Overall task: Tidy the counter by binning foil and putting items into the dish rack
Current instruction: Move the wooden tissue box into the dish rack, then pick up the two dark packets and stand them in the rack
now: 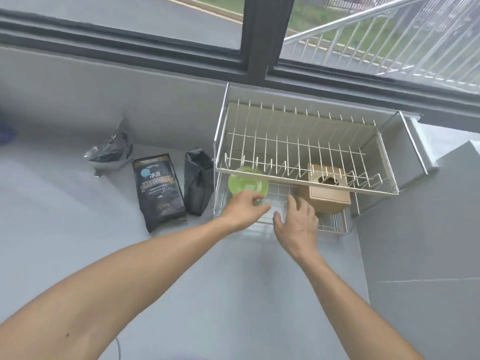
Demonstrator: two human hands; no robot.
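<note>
A two-tier white wire dish rack (pixel 306 178) stands on the grey counter under the window. Its lower tier holds a green bowl (pixel 246 181) at the left and a wooden box (pixel 328 193) at the right. Between them a faint clear container (pixel 276 206) rests on the lower tier's front part. My left hand (pixel 244 207) has its fingertips on the container's left side. My right hand (pixel 297 222) cups its right side with thumb and fingers curved. Crumpled silver foil (pixel 110 150) lies against the back wall at the left.
Two black coffee bags lie left of the rack, one printed (pixel 157 189) and one plain (pixel 198 181). A raised grey block (pixel 420 229) borders the rack on the right. A blue object (pixel 5 133) shows at the far left edge. The rack's upper tier holds nothing.
</note>
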